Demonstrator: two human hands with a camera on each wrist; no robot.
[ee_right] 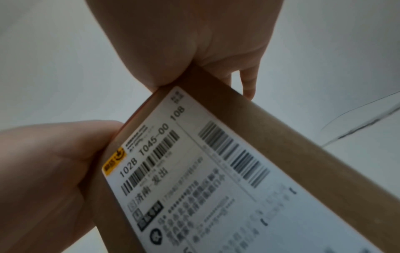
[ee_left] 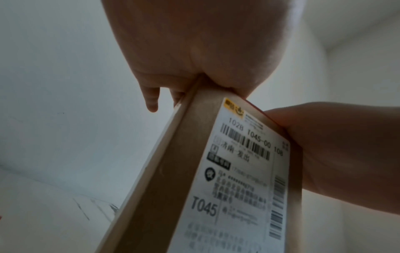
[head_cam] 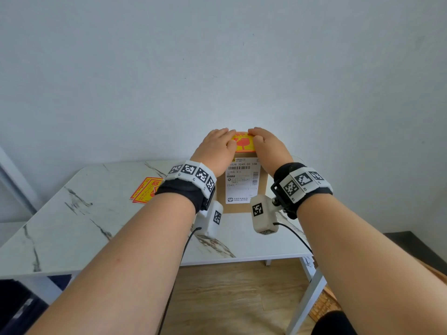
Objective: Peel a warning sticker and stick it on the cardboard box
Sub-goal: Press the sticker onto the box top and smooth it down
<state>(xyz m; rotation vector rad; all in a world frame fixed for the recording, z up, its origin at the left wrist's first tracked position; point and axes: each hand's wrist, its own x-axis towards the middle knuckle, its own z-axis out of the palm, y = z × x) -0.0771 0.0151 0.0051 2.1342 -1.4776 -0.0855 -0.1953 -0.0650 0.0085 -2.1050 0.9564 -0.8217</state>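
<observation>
A brown cardboard box (head_cam: 237,208) stands upright on the marble table (head_cam: 96,213), its face with a white shipping label (head_cam: 242,182) turned toward me. A yellow and red warning sticker (head_cam: 244,143) lies on the face above the label. My left hand (head_cam: 217,146) presses flat on the sticker's left part and my right hand (head_cam: 268,146) on its right part, fingertips meeting near the top edge. In the left wrist view the left hand (ee_left: 194,42) bears on the box (ee_left: 173,171). In the right wrist view the right hand (ee_right: 184,34) bears on the box (ee_right: 303,137).
A small stack of spare warning stickers (head_cam: 145,189) lies on the table left of the box. A white wall stands close behind the box. The table's front edge (head_cam: 242,259) is near me, with wooden floor (head_cam: 229,298) below.
</observation>
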